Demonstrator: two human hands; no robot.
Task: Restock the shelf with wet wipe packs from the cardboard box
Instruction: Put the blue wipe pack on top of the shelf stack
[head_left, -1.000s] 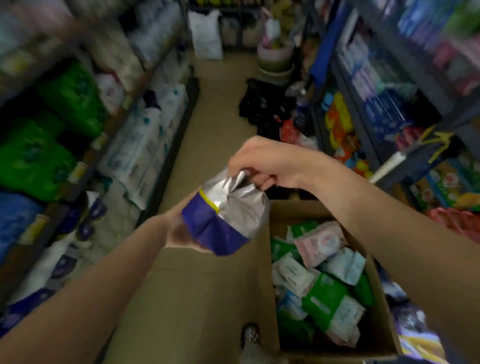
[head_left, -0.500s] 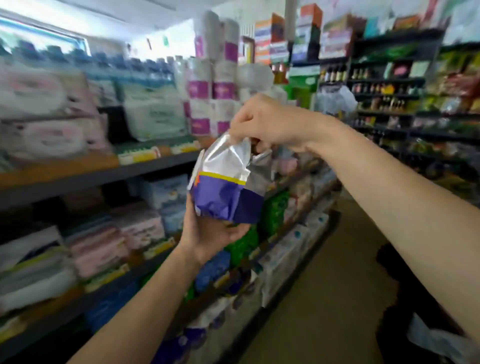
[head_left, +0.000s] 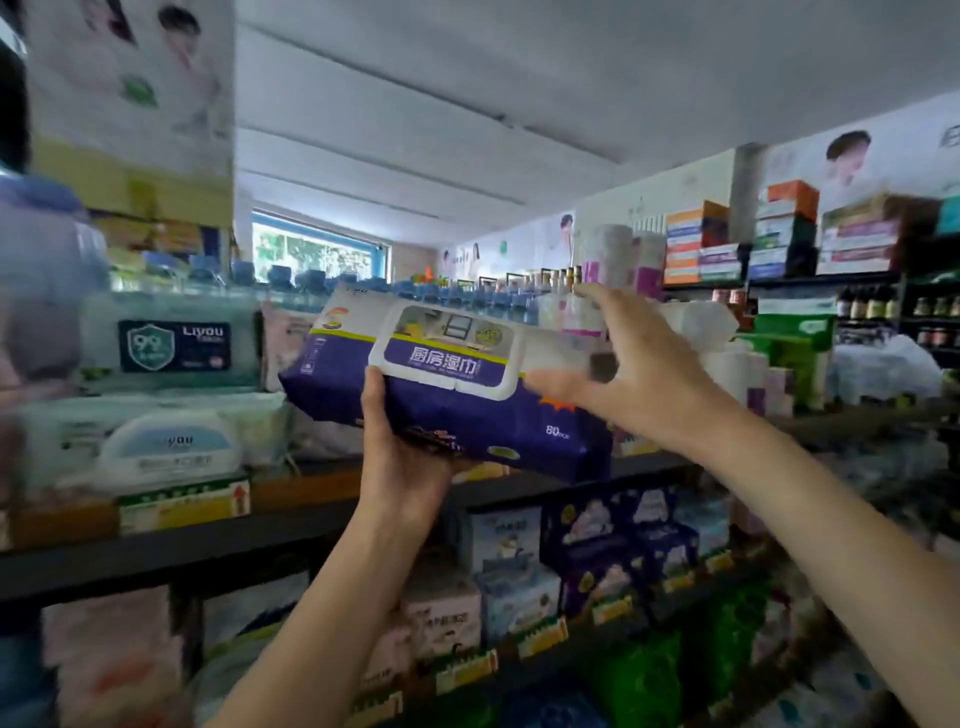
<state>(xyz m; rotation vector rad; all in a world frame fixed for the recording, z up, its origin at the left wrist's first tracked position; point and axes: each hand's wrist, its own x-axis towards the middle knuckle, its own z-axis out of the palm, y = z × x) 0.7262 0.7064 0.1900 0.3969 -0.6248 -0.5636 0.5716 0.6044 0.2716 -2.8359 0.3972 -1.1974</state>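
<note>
1. I see my left hand (head_left: 400, 462) gripping the purple wet wipe pack (head_left: 447, 395) from below, thumb curled up over its near edge beside the white flip lid (head_left: 447, 353), the other fingers hidden under the pack.
2. I hold the pack raised in front of the dark shelf (head_left: 311, 525), lid face toward me, tilted so its right end sits lower than its left.
3. My right hand (head_left: 628, 369) is at the pack's right end, fingers spread wide and mostly straight. The thumb lies along the pack beside the lid; the hand is blurred, so I cannot tell whether the other fingertips touch the wrapper.
4. Left of the pack, on the same shelf, stand pale wipe packs (head_left: 171, 447) with rounded lids, and above them a clear pack with a dark shield label (head_left: 174, 345).
5. Below the pack, on the next shelf level down, sit blue and purple boxed packs (head_left: 613, 540), with yellow price tags (head_left: 540, 636) along the shelf edge under them.
6. Right of the pack and farther back are white and pink paper rolls (head_left: 623, 260) and stacked coloured boxes (head_left: 696, 241).
7. The cardboard box is out of my view.
</note>
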